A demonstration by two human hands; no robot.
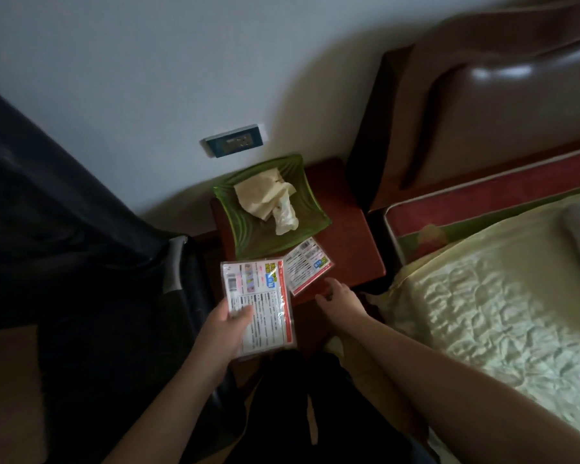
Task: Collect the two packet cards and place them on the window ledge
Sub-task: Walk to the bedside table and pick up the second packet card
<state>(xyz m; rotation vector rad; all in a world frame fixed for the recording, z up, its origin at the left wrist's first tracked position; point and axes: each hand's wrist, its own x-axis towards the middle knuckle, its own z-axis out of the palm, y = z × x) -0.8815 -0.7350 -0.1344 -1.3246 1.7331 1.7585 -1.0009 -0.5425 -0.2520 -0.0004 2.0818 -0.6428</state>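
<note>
From your head camera, you are looking down at a small reddish-brown bedside table (345, 229) set against a pale wall, in dim light.

Your left hand (223, 329) is closed on the first packet card (260, 306), thumb pressed across its printed face and the other fingers hidden beneath it. This card is lifted clear of the table, at the near left corner, and its top right corner overlaps the edge of the other card. It is white with a red border, small black text and a yellow and blue label near the top, all inside a shiny clear sleeve.

Your right hand (340, 298) reaches toward the second packet card (307, 264), fingers loosely curled and partly open, holding nothing. The fingertips are just beside the card's near right edge; whether they touch it is unclear. That card lies flat on the table's near edge, tilted, with the same red border and small print.

Just behind the cards sits a green ribbed glass dish (312, 212), holding crumpled tissue paper (268, 199). A dark wall socket plate (236, 142) is on the wall above the dish.

To your right is a bed with a pale quilted cover (482, 296) and a brown padded headboard (499, 105). To your left hangs a dark curtain (47, 212).
</note>
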